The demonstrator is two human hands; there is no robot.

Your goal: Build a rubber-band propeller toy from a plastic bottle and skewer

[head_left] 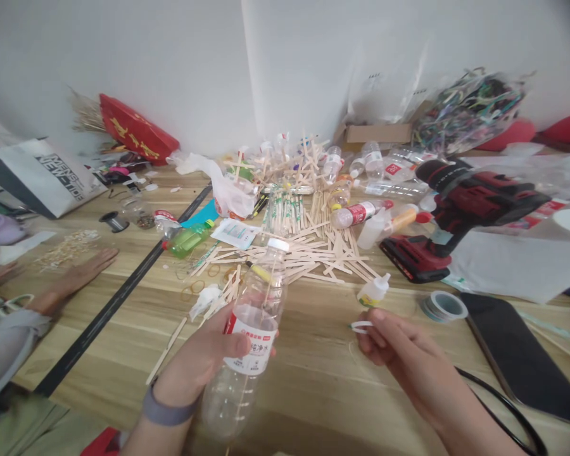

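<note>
My left hand [202, 351] is wrapped round a clear plastic water bottle [249, 345] with a white cap and a red-and-white label. The bottle leans with its cap up and away from me. A thin stick-like line shows along it; I cannot tell whether it is inside or behind. Between the thumb and fingers of my right hand [403, 348] is a small white ring [361, 327], held apart from the bottle. Just beyond that hand stands a small white glue bottle [374, 290]. Wooden craft sticks [313, 259] lie in a pile behind the water bottle.
A red-and-black cordless drill [456, 209] stands at right, near a roll of tape [444, 306] and a dark phone [522, 354]. A green bottle [189, 239] lies left of the sticks. Another person's hand [85, 272] rests on the table, beyond a black strip [123, 301].
</note>
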